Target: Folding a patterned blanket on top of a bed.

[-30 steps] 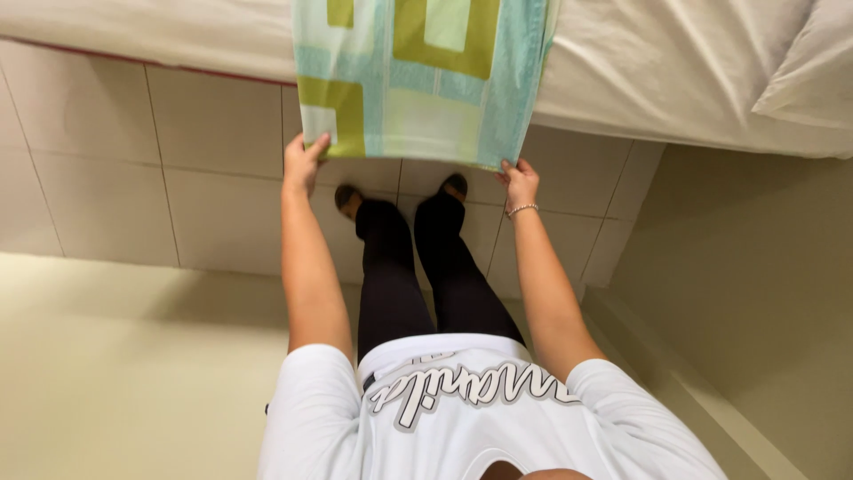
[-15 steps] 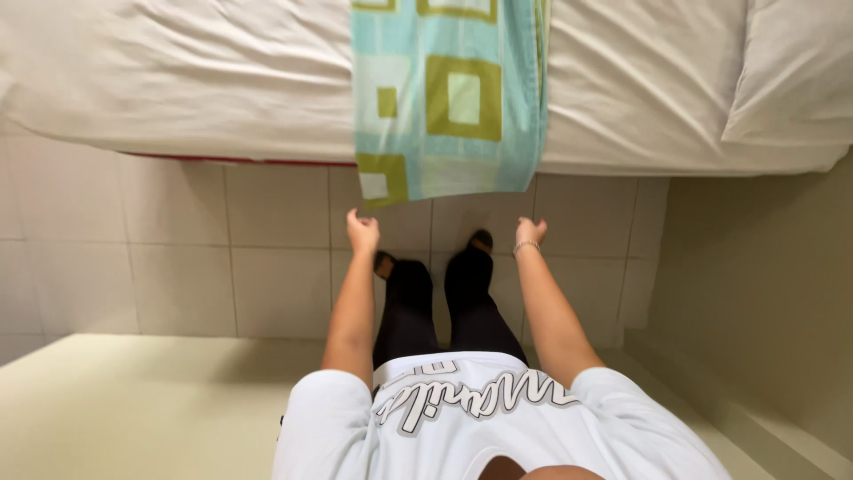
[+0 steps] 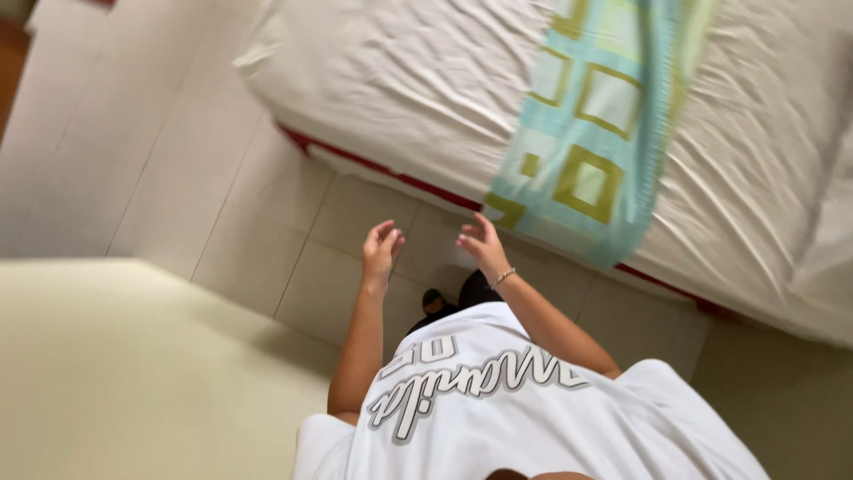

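Patterned teal-and-green cloth (image 3: 591, 133) lay draped over the white bed (image 3: 400, 89), upper right of frame. Left hand (image 3: 381, 250) and right hand (image 3: 482, 244) hovered below it, fingers spread, empty.

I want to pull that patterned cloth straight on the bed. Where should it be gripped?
Likely at the two bottom corners of the teal and green cloth, where its end hangs over the mattress edge. Come from the floor side: the left hand and right hand are open just below that free hem.
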